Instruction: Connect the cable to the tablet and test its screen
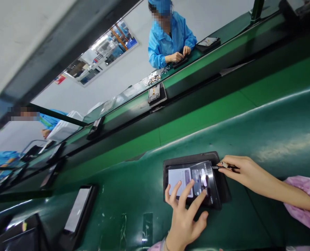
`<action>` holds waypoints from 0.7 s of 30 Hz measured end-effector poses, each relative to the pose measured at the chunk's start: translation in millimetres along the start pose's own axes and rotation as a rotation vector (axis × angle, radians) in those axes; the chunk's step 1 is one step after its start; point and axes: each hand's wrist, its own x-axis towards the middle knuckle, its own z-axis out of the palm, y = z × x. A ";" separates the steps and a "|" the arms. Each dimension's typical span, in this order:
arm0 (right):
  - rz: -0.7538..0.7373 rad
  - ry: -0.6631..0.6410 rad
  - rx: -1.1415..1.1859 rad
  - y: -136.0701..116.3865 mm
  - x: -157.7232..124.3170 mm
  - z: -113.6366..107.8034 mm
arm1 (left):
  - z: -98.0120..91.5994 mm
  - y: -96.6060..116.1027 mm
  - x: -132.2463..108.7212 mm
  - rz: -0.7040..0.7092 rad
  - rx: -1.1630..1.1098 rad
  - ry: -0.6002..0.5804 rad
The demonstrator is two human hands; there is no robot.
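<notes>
On the green belt: a black tray [217, 195] lies flat in front of the person and serves as the landmark for everything below.
Phone: a phone [194, 179] rests face up inside the black tray, screen lit and showing pale panels.
Left hand: the left hand [184, 214] comes in from the near edge of the tray, fingers [185, 191] spread wide and open, the fingertips resting on the phone's screen; it grips nothing.
Right hand: the right hand [238, 169] sits at the tray's far right corner, thumb and forefinger pinched together on a thin dark tool [222, 166] whose tip points at the phone's upper corner.
Sleeve: a pink sleeve [305, 204] covers the right forearm, well to the right of the tray.
Other trays: more dark trays [78, 212] with phones lie on the belt to the left of the black tray.
Co-worker: a person in a blue coat [167, 40] works at the far bench, well beyond the tray, both hands on a small dark tray.
</notes>
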 end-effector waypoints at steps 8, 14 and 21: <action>-0.036 0.013 0.076 -13.9 -0.9 1.7 | -4.4 0.7 1.7 0.006 0.005 -0.053; -0.036 0.014 0.106 -15.3 -1.2 2.5 | -3.0 1.2 1.1 -0.018 -0.020 0.020; -0.038 0.018 0.119 -15.0 -1.7 3.4 | -1.6 0.6 -2.1 -0.033 -0.025 -0.013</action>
